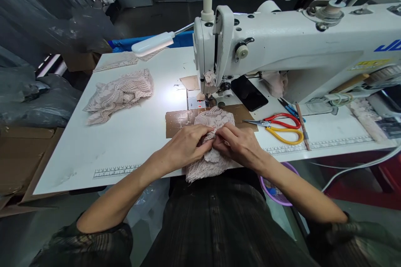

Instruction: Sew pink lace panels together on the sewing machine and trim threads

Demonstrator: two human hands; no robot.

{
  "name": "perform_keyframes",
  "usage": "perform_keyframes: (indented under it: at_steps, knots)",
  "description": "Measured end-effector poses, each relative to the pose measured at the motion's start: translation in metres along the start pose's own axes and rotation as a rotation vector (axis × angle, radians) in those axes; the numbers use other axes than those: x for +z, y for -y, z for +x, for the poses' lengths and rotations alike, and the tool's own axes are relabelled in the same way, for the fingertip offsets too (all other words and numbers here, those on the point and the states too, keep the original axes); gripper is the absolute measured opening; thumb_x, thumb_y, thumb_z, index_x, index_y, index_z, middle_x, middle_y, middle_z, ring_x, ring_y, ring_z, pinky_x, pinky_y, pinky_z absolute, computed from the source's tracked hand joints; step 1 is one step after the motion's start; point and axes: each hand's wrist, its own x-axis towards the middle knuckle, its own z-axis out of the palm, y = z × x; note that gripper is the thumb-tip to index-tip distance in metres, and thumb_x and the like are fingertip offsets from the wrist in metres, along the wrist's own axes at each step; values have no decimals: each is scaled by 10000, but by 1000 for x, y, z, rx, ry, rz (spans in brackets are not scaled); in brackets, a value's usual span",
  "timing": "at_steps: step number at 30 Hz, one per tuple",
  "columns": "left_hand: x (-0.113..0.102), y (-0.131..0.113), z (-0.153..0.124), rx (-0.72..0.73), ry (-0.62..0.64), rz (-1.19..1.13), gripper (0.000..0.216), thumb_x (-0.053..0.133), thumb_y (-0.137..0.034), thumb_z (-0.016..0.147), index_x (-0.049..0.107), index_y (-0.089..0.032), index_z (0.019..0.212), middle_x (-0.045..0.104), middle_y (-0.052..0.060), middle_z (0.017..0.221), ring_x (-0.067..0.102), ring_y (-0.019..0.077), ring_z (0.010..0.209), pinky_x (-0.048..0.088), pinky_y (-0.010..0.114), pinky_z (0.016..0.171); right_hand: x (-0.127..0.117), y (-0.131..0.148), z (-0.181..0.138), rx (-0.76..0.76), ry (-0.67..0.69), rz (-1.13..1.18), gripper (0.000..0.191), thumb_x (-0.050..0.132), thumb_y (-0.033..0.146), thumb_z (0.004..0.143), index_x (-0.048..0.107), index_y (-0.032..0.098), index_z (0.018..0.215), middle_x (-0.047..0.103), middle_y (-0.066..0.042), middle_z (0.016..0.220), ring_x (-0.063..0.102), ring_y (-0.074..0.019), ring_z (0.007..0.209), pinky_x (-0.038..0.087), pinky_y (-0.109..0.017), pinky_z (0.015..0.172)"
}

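Note:
A piece of pale pink lace fabric (216, 167) lies bunched at the table's front edge, its lower end hanging over toward my lap. My left hand (191, 144) pinches it from the left, thumb against fingers. From the right, my right hand (239, 144) grips the same lace, its fingertips almost meeting those of the left. Just beyond the hands stands a white sewing machine (275, 37), with its presser foot (206, 100) above the far end of the lace. Folds and fingers hide the exact spot being held.
Scissors with red and yellow handles (282, 127) lie right of the hands, near a black phone (249, 93), blue snips (290, 109) and a pencil-like stick (302, 127). More lace (122, 94) is heaped on the left of the table (125, 142). A purple bin (282, 198) stands below.

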Motion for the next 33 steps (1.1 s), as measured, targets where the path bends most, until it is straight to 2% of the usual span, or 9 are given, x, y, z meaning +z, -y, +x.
perform_keyframes:
  at_steps: [3,5,8,12,16,20,26,30,33]
  knots:
    - [8,13,0,32,-32,-18,227,490,-214,909,452,-176,688,445,-44,597,399,96,528,321,248,537,13,1,-3,149,-121,141,163,489,175,886,563,185,740,564,1,653,494,-110,566,307,-235,503]
    - [14,20,-1,33,-76,-60,273,491,-217,899,380,-187,651,379,-57,573,353,87,515,282,241,518,18,3,-1,253,-136,236,121,520,158,846,559,191,735,571,7,657,512,-113,587,347,-237,534]
    - [19,25,-2,20,-106,-98,297,511,-245,900,372,-187,645,362,-61,566,354,83,519,275,231,517,12,0,5,339,3,412,88,554,174,838,576,194,755,595,12,680,527,-112,590,397,-236,553]
    - [18,27,-4,26,-97,-128,243,528,-300,922,504,-167,721,403,-57,584,383,84,521,291,223,510,-19,-28,-3,396,170,601,98,568,271,893,633,204,922,686,-25,847,634,-139,694,519,-258,639]
    - [17,29,-5,49,-88,-128,235,520,-327,930,557,-158,772,418,-56,588,394,86,518,303,219,504,-56,-76,-43,460,133,198,255,517,359,928,645,191,1072,693,-112,992,681,-255,878,566,-418,784]
    - [17,30,-5,62,-83,-121,219,520,-337,932,578,-158,819,448,-52,594,411,87,519,316,212,503,-76,-109,-81,383,310,-103,390,455,406,940,624,170,1201,681,-168,1130,667,-339,998,567,-496,801]
    - [18,32,-5,101,-114,-102,181,540,-297,928,590,-148,839,451,-57,585,407,81,500,314,205,496,-82,-114,-84,306,376,-127,458,432,428,941,597,161,1275,673,-159,1152,682,-287,936,584,-411,736]
    - [18,33,-5,111,-102,-108,182,545,-308,928,604,-146,870,465,-55,593,420,83,502,327,205,497,-85,-106,-79,372,277,-41,581,482,530,927,565,131,1341,687,-151,1009,668,-248,764,560,-370,653]
    - [19,35,-5,114,-100,-100,179,552,-304,925,612,-140,887,449,-61,580,415,82,500,328,206,497,-77,-90,-70,335,253,125,600,572,537,902,568,134,1347,701,-125,975,635,-202,694,530,-332,633]
